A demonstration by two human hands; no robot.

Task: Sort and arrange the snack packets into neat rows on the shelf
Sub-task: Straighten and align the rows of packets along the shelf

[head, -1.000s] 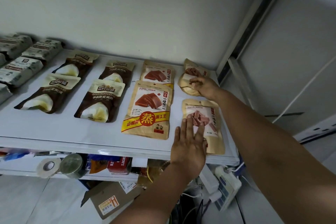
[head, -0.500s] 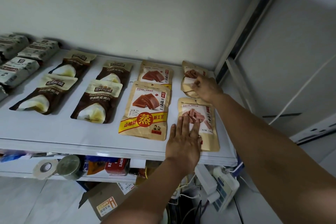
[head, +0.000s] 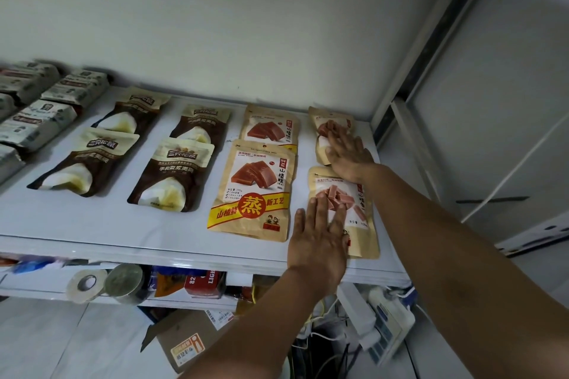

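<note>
Left hand lay flat, fingers straight, gripping nothing, pressing the front tan paper pouch of pink sticks just right of the yellow-banded kraft pouch. Right hand, equally flat, pressed the matching rear pouch, right-rear of it.

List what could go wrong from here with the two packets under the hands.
The front packet lies near the front edge of the shelf; the flat left hand might slide it off. A leftward push could knock the yellow-banded packet beside it askew. The right hand hides much of the rear packet, so misalignment may go unnoticed.
</note>
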